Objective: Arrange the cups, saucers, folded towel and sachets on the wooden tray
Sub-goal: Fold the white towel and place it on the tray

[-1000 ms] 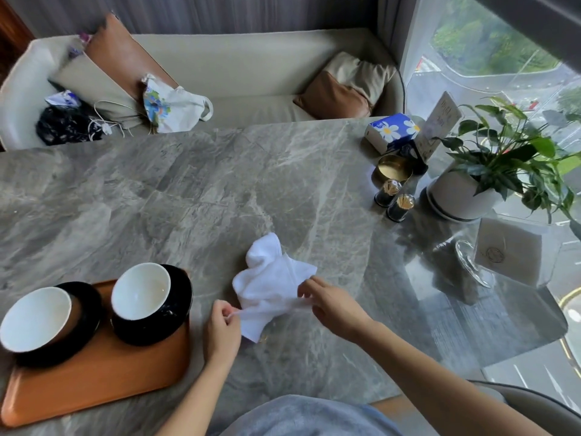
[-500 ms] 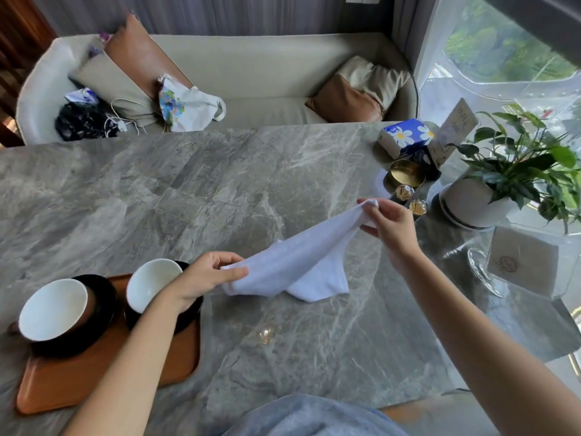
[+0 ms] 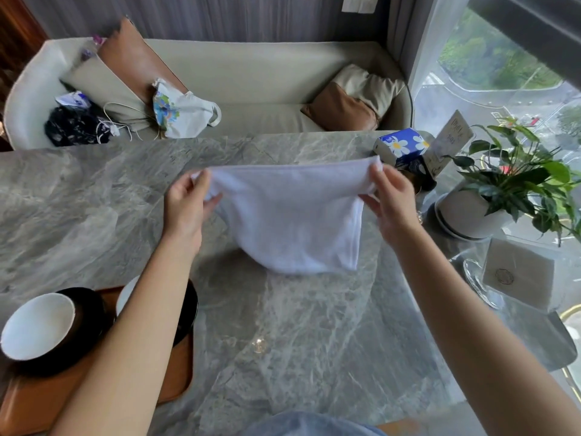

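Right now the soft white cloth towel (image 3: 292, 215) hangs spread above the grey marble surface (image 3: 314, 341), its top corners pinched in the fingers (image 3: 202, 182) of the left hand (image 3: 185, 212) and right hand (image 3: 393, 206), and a loosened pinch could, I reckon, drop it crumpled, unfolded.

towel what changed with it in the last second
The white towel, crumpled on the marble table a second ago, was raised and spread wide; the left hand and right hand, which moved apart, pinch its top corners. Both cups on their black saucers stayed on the wooden tray.
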`<control>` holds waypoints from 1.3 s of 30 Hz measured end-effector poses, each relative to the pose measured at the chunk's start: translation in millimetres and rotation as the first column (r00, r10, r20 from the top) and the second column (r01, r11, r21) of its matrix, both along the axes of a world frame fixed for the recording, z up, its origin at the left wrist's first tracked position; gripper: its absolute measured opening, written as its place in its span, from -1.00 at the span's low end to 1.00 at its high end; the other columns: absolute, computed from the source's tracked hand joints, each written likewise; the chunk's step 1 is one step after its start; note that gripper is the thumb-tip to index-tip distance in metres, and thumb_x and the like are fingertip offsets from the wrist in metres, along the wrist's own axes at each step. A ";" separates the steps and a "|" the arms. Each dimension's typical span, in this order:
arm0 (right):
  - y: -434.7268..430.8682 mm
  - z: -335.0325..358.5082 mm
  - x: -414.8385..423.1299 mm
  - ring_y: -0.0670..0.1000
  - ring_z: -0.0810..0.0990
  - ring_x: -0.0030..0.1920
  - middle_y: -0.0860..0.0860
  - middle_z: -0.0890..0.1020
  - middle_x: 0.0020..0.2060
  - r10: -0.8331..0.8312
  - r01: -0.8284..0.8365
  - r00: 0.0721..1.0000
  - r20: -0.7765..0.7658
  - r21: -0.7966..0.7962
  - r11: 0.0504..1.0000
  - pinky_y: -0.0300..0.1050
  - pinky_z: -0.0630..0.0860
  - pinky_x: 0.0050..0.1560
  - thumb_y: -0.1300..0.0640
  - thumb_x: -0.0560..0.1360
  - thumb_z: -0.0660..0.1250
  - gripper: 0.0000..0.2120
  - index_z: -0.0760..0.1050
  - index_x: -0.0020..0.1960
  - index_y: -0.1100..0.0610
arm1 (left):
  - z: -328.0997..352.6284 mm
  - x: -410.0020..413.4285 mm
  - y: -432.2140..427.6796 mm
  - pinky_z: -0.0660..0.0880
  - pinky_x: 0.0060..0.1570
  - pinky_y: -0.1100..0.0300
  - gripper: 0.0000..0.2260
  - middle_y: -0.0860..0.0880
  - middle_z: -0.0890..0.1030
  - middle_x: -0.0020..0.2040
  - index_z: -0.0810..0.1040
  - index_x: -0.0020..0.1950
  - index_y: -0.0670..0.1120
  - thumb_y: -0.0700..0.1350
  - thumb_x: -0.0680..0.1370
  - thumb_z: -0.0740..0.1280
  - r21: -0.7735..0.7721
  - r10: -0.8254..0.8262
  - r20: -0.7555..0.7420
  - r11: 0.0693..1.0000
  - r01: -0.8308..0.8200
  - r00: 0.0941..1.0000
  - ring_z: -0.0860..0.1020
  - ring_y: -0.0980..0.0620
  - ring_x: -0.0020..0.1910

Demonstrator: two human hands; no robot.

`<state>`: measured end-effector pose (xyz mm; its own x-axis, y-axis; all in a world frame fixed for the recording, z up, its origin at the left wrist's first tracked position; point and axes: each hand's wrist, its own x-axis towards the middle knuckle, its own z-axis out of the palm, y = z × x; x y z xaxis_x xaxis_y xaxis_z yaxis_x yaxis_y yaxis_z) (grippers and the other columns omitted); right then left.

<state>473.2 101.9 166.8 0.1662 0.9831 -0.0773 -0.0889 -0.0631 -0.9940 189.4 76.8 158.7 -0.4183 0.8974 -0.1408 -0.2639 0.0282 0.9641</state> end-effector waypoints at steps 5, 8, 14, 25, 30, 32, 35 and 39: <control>14.2 29.4 5.8 -0.14 0.52 -0.23 -0.16 0.55 -0.36 0.029 -0.034 0.999 0.038 0.147 0.988 -0.27 0.53 -0.13 0.02 0.55 0.27 -0.75 0.59 -0.27 -0.02 | 31.7 -12.0 2.1 0.40 -0.14 0.35 -0.79 0.07 0.47 -0.25 0.47 -0.22 0.02 -0.15 0.60 0.21 0.173 -0.034 -0.210 0.982 0.072 0.977 0.42 0.23 -0.23; 7.8 25.8 11.3 -0.15 0.44 -0.31 -0.14 0.52 -0.39 0.058 -0.077 0.992 0.110 0.185 0.980 -0.31 0.39 -0.23 0.06 0.55 0.27 -0.78 0.57 -0.25 0.03 | 32.0 -21.3 -6.5 0.29 -0.20 0.36 -0.77 0.08 0.37 -0.28 0.45 -0.24 0.05 -0.15 0.60 0.18 0.190 -0.039 -0.382 0.974 0.120 0.923 0.34 0.27 -0.27; -23.1 -23.5 30.9 0.05 0.39 -0.21 0.16 0.48 -0.23 0.235 -0.224 0.915 0.329 -0.070 0.972 -0.10 0.30 -0.22 0.12 0.57 0.26 -0.67 0.53 0.00 0.44 | -10.2 -25.0 -39.3 0.42 -0.27 0.28 -0.77 0.07 0.57 -0.31 0.49 -0.21 0.00 -0.15 0.61 0.16 -0.159 -0.297 -0.296 0.953 0.259 0.908 0.49 0.18 -0.29; -127.1 -131.8 66.9 -0.12 0.49 -0.33 -0.02 0.50 -0.31 0.596 -0.378 0.800 0.076 -0.708 0.597 -0.27 0.46 -0.38 0.02 0.56 0.28 -0.82 0.55 -0.17 0.07 | -129.8 -18.4 -153.4 0.53 -0.19 0.10 -0.76 -0.13 0.66 -0.03 0.51 0.18 -0.12 -0.03 0.58 0.24 -0.744 -0.493 0.137 0.521 0.418 0.859 0.62 -0.07 -0.09; -133.2 -146.3 66.8 -0.07 0.41 -0.31 0.00 0.42 -0.34 0.481 -0.269 0.857 0.185 -0.636 0.724 -0.20 0.39 -0.30 0.02 0.57 0.26 -0.75 0.55 -0.17 0.16 | -132.9 -13.0 -151.2 0.46 0.08 -0.01 -0.70 -0.14 0.63 0.12 0.50 0.23 -0.09 0.01 0.56 0.26 -0.720 -0.445 0.116 0.578 0.384 0.888 0.59 -0.12 0.10; -126.7 -146.6 61.7 -0.05 0.38 -0.30 0.01 0.39 -0.35 0.396 -0.209 0.891 0.222 -0.574 0.792 -0.15 0.40 -0.29 0.03 0.57 0.25 -0.70 0.53 -0.14 0.26 | -132.8 -8.4 -142.9 0.44 0.08 0.02 -0.69 -0.11 0.62 0.13 0.51 0.23 -0.07 0.03 0.56 0.25 -0.693 -0.408 0.099 0.626 0.357 0.908 0.57 -0.10 0.13; -111.8 -144.4 52.4 -0.03 0.37 -0.32 0.01 0.36 -0.38 0.309 -0.145 0.912 0.270 -0.494 0.858 -0.10 0.44 -0.30 0.04 0.59 0.22 -0.68 0.48 -0.18 0.28 | -131.7 1.1 -126.2 0.43 0.07 0.05 -0.78 -0.09 0.62 0.10 0.56 0.12 -0.05 0.00 0.57 0.24 -0.653 -0.355 0.051 0.695 0.300 0.934 0.55 -0.06 0.11; -91.4 -152.1 39.7 0.04 0.41 -0.30 0.04 0.41 -0.39 0.283 -0.064 0.849 0.447 -0.444 0.894 -0.02 0.41 -0.26 0.06 0.59 0.19 -0.68 0.44 -0.22 0.27 | -138.3 10.8 -105.8 0.33 -0.01 0.09 -0.86 -0.02 0.53 -0.06 0.50 -0.15 -0.01 -0.06 0.57 0.20 -0.649 -0.308 -0.068 0.736 0.193 0.949 0.46 -0.02 0.01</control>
<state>512.9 10.5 14.7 0.1183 0.8986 -0.4224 0.4503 -0.4277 -0.7838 200.1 -29.0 20.4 -0.2591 0.7044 -0.6608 -0.0039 0.6834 0.7300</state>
